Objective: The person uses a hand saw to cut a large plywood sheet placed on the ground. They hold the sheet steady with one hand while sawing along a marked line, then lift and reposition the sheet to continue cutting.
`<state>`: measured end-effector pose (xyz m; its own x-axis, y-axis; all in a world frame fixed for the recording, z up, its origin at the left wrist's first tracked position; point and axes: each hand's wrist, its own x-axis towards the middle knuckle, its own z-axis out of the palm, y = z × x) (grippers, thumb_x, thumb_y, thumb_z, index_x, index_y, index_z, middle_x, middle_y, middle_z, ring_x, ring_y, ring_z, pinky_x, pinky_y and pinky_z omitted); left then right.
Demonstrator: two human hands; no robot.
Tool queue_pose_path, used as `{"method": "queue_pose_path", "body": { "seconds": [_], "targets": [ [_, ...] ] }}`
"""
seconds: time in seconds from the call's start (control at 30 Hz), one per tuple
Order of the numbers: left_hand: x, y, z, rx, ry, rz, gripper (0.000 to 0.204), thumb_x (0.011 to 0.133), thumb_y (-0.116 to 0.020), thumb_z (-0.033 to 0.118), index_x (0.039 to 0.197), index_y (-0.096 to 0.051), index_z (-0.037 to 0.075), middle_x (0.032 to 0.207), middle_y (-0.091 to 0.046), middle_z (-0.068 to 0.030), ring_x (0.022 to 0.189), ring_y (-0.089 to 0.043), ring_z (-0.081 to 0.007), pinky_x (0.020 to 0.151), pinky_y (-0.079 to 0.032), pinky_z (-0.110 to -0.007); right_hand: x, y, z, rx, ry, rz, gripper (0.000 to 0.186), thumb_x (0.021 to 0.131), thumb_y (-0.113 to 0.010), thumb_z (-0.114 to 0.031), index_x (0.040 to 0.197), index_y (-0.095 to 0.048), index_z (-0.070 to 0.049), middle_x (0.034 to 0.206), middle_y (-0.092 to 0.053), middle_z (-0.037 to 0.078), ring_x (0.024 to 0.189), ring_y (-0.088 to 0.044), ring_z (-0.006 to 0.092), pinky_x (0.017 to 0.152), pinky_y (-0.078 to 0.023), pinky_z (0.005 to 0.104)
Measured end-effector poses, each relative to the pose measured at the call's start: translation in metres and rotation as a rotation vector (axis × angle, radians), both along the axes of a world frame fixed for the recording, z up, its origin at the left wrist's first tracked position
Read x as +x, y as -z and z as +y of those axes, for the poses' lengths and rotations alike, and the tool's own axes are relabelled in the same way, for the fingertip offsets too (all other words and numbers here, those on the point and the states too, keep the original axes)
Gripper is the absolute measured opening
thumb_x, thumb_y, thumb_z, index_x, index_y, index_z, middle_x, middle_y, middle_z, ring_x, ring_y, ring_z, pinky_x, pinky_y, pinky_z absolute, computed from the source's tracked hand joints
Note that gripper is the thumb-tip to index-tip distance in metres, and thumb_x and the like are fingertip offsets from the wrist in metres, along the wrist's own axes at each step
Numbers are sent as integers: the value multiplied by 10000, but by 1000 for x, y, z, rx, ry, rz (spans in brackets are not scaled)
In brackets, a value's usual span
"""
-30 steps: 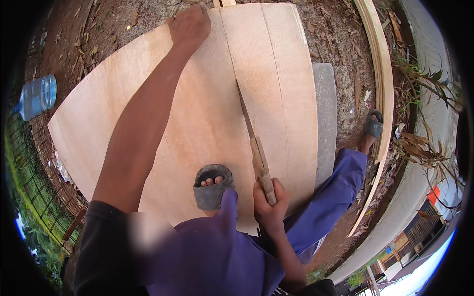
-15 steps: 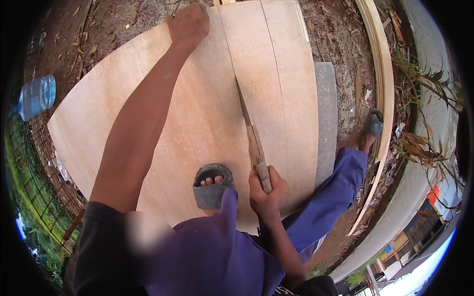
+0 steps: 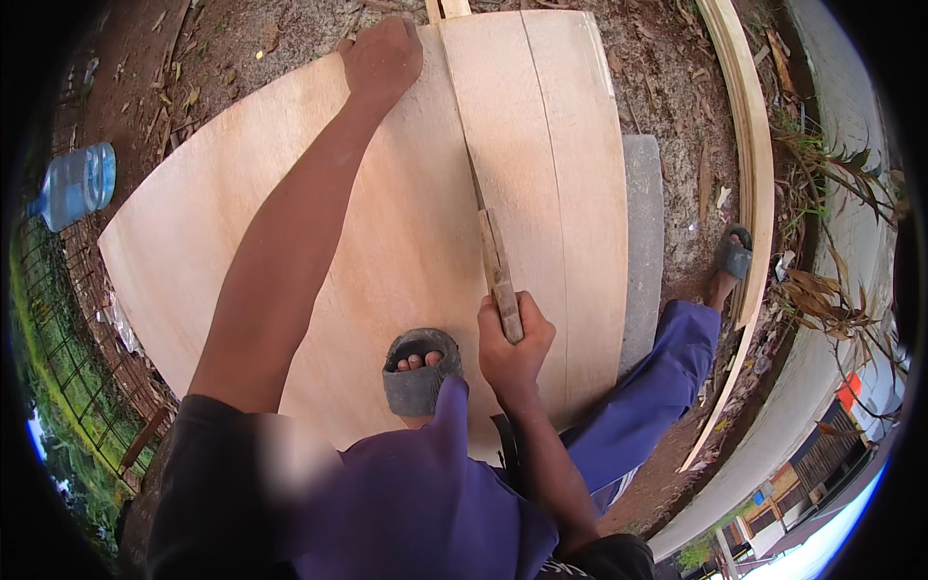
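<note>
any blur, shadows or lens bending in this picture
In the head view, the lens curves the long planks at right; soft shadow darkens the wooden sheet left of the handsaw; a smeared pale patch sits beside the black left sleeve; the sky at lower right looks washed out.

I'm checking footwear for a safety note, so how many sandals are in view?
2: one sandal on the wooden board, below the picture's middle; the other sandal by the long wooden strips at right. No more show.
</note>
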<state>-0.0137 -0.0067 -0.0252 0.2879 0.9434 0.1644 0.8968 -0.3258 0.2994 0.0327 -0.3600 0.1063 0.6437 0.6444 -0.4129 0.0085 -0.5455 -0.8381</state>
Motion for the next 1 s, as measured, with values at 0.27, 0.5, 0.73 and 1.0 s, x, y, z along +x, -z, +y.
{"method": "queue_pose_path", "body": {
  "seconds": [0.27, 0.5, 0.73, 1.0],
  "targets": [
    [-2, -4, 0, 20, -39, -27, 437, 1102, -367, 342, 926, -639, 48, 969, -715, -183, 1007, -657, -392, 995, -383, -578, 19, 31, 118, 160, -10, -120, 260, 886, -701, -89, 704, -545, 12, 521, -480, 90, 479, -441, 127, 485, -387, 361],
    [3, -11, 2, -39, -54, -73, 413, 1089, -376, 317, 942, -667, 63, 967, -723, -172, 975, -654, -372, 974, -375, -547, 43, 30, 194, 280, -14, -187, 311, 844, -709, -131, 648, -519, 15, 524, -495, 124, 469, -447, 197, 506, -399, 404],
    [7, -7, -2, -31, 7, -43, 428, 1083, -396, 324, 940, -694, 52, 972, -733, -184, 979, -666, -371, 995, -378, -527, 53, 15, 282, 551, 73, -270, 287, 834, -686, -114, 643, -508, 4, 544, -511, 99, 489, -468, 188, 523, -421, 407],
    [14, -19, 5, -361, -94, -14, 521, 1099, -315, 391, 1096, -703, 42, 1091, -734, -204, 1103, -665, -359, 1079, -306, -572, 147, -84, 241, 817, 43, -217, 96, 942, -722, -130, 901, -702, -45, 687, -597, -49, 589, -500, 17, 518, -378, 236]
  ]
}}
